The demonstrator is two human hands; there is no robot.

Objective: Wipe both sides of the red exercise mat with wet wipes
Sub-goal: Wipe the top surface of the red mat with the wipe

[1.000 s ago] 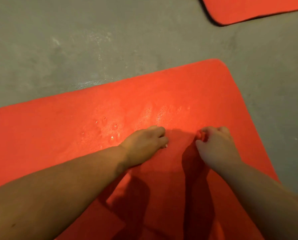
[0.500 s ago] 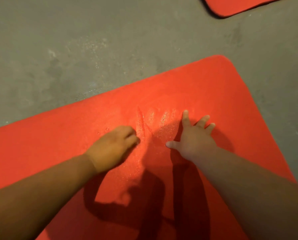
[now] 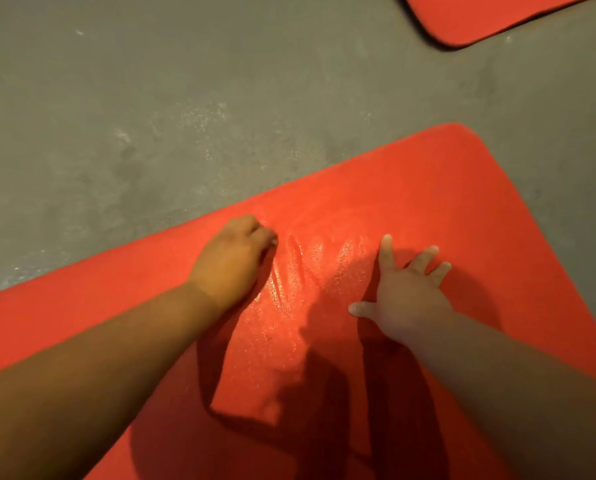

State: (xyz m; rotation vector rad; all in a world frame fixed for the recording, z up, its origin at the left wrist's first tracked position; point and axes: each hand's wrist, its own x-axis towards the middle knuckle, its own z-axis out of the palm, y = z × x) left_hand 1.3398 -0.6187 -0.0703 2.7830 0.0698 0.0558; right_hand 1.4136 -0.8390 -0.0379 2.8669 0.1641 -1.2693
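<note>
Since half a second ago the left hand [image 3: 232,261] has slid up the mat [image 3: 445,209] toward its far edge, leaving fresh wet streaks [image 3: 289,271] beside it. The right hand [image 3: 409,294], which was bunched a second ago, has stayed splayed in much the same spot.

Both forearms enter from the bottom corners of the frame and reach up toward the centre, over the mat. Dark shadows [image 3: 324,410] of the arms lie on the red surface at lower centre, between the two arms.

At centre left, the left hand sits knuckles up with its fingers curled under and pressed against the mat. Whether a wipe is tucked beneath those fingers cannot be told, since the hand covers whatever is there. A pale speck shows at the fingertips, too small to identify.

At centre right, the right hand lies palm down on the mat with thumb and fingers spread wide and straight, holding nothing.

The glistening streaks run between the two hands, closest to the left one.

The mat lies flat on the floor [image 3: 151,98], filling the lower half of the frame, with its rounded corner at upper centre right. Grey, mottled floor fills the upper left. A second mat [image 3: 480,15], also red with a dark rim, shows its corner at the upper right, well apart.
</note>
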